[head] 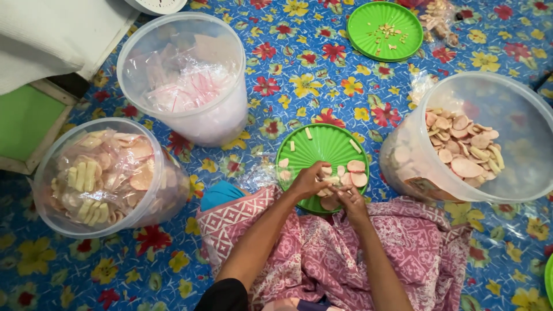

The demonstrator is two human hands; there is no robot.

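Pink patterned skirt over lap, left hand and right hand pinching pink crackers, green plate under them, big tub of crackers just right, bagged crackers in tub left

Home floor: flowered mat, cracker tubs

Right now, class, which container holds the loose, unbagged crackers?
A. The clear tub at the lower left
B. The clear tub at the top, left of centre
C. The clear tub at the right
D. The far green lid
C: the clear tub at the right holds loose pink round crackers, while the other two tubs hold plastic bags and the far green lid only crumbs.
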